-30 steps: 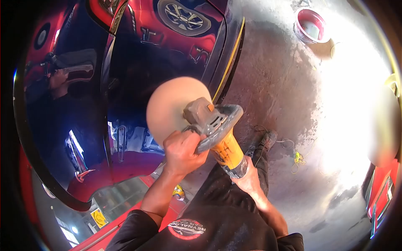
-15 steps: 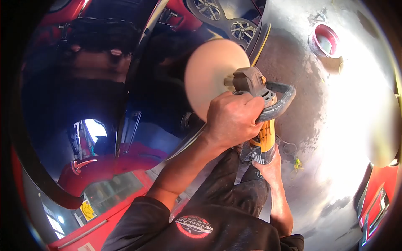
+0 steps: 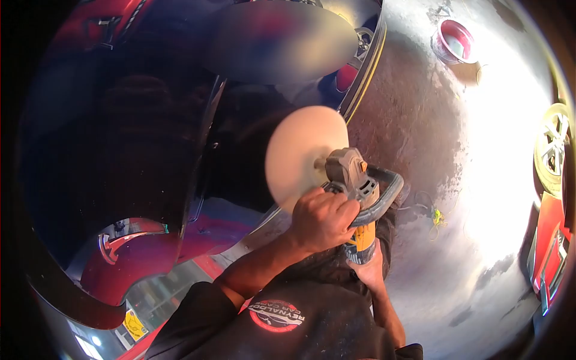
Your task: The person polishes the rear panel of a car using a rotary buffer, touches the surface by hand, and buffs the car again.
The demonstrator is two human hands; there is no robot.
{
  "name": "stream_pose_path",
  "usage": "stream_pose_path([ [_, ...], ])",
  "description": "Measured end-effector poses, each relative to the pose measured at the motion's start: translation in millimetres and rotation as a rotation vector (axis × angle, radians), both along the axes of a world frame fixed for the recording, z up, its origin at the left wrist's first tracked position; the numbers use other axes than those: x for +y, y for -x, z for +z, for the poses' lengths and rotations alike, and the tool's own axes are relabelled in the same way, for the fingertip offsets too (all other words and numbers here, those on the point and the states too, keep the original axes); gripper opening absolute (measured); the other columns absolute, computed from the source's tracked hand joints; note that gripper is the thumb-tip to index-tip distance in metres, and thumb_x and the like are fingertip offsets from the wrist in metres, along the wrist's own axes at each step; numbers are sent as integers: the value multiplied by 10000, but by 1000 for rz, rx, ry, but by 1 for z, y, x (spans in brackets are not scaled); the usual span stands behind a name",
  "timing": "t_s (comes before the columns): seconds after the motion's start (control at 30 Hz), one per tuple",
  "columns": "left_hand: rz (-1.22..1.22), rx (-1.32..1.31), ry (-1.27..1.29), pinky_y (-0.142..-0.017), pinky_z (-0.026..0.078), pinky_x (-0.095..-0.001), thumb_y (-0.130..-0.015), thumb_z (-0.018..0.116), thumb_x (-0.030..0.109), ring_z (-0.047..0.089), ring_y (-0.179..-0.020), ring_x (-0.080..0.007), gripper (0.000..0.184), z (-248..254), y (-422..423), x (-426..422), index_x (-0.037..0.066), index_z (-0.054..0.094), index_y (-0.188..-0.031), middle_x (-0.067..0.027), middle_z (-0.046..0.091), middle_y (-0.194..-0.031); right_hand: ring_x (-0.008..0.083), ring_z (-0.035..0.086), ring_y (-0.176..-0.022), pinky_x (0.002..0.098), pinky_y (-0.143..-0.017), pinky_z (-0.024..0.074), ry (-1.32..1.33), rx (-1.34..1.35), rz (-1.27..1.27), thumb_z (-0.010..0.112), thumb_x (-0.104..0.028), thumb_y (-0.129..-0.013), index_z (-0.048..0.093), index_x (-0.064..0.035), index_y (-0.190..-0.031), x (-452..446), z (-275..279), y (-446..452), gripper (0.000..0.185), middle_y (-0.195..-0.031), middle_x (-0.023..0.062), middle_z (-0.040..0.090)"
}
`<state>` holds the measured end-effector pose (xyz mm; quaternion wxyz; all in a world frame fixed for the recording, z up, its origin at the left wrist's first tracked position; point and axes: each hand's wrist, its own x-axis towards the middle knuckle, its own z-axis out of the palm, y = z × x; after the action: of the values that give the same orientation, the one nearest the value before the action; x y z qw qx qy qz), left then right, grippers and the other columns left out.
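Note:
My left hand is closed around the front of a yellow and grey power polisher, just behind its head and beside the black loop handle. Lower down, my right hand wraps around the rear of the polisher's body. A round, pale orange polishing pad is fitted to the head. It faces the glossy dark panel of a car; the pad's far side is hidden, so I cannot tell whether it touches.
On the grey, stained floor stands a pinkish-red bucket. A yellow-green tangle lies nearer me. Along the right edge are a wheel and a red vehicle part. Reflections cover the dark panel.
Both hands and the polisher appear lower and slightly further left. The view has shifted too: more of the dark panel shows, and the wheel at right is clearer.

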<state>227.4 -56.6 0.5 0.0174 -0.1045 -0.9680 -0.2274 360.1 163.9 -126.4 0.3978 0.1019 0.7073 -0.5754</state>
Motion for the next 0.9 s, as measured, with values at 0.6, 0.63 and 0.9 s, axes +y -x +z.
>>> stream_pose_path([
  [0.6,12,175,46,-511,369,-384,-730,794,99,521,-500,-242,247,31,27,-7,120,553,-681,-36,468,-594,312,729,-1110,397,-965,546,44,75,-15,869,-80,-692,521,-25,-1314,-19,19,41,715,-1129,189,737],
  [0.63,10,190,55,-512,368,-386,-727,796,97,522,-502,-247,238,34,38,-7,119,563,-686,-37,476,-597,311,727,-1111,397,-967,544,48,91,-23,868,-73,-687,519,-26,-1318,-22,21,52,722,-1127,189,735],
  [0.9,21,154,175,-536,383,-380,-657,817,140,544,-541,-226,239,47,51,6,135,595,-747,-18,477,-629,250,695,-1105,371,-986,520,104,33,-37,882,-57,-668,521,-16,-1309,-17,19,80,737,-1151,157,709],
])
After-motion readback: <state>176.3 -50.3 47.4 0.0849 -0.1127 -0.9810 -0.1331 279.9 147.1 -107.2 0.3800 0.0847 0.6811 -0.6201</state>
